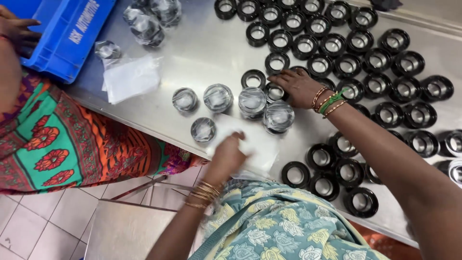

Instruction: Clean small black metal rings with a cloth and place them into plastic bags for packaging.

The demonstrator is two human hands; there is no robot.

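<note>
My right hand [299, 86] rests palm down on a black ring part [274, 91] among many black rings on the steel table [202, 48]. My left hand [228, 154] presses on a stack of clear plastic bags [260, 144] at the table's near edge, fingers curled on the top bag. Several bagged rings [217, 97] stand just beyond the stack, one [278, 116] close to my right hand.
Rows of unbagged black rings [346, 65] cover the right side of the table. A blue crate [67, 33] sits at the far left with another person's hand [17, 29] on it. Loose plastic bags [132, 77] and more bagged rings [149, 21] lie near it.
</note>
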